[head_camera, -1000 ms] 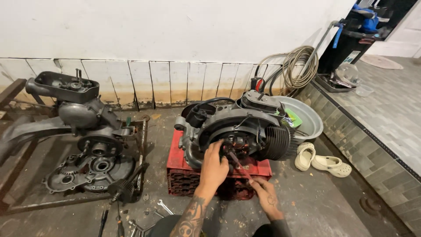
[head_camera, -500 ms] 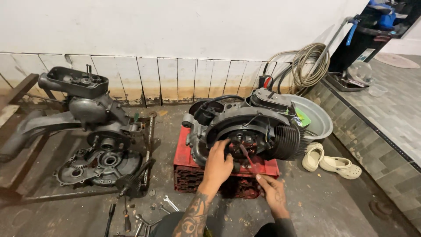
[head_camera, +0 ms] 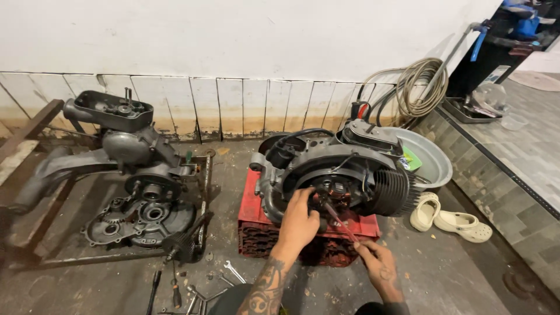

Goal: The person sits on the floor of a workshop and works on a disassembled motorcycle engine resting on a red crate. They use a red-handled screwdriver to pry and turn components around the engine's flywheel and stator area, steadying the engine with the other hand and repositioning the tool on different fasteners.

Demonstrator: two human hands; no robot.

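At the centre of the engine's open side, we rest our left hand (head_camera: 298, 220) flat against the round stator plate (head_camera: 337, 189), fingers spread narrow and pressing rather than gripping anything; this appears to steady the assembly against the tool's push. Our right hand (head_camera: 378, 267) is closed around the handle of a red screwdriver (head_camera: 340, 224), held low and behind so the shaft runs up and to the left, its tip meeting the plate just beside our left fingertips. The work point thus lies directly between both hands, touching the left and a shaft's length from the right.

We note that the engine (head_camera: 338, 169) sits on a red plastic crate (head_camera: 256, 227), which raises it off the floor and keeps the open face turned toward us. The finned cylinder (head_camera: 392, 191) points to the right.

Behind the engine stands a grey metal basin (head_camera: 434, 163), with a coiled hose (head_camera: 417, 87) against the wall. A pair of pale clogs (head_camera: 449, 219) lies on the floor, right of the crate. To the left, a second engine casing (head_camera: 137, 175) rests in a metal frame (head_camera: 204, 181), and loose wrenches (head_camera: 233, 271) lie on the floor near our left forearm.
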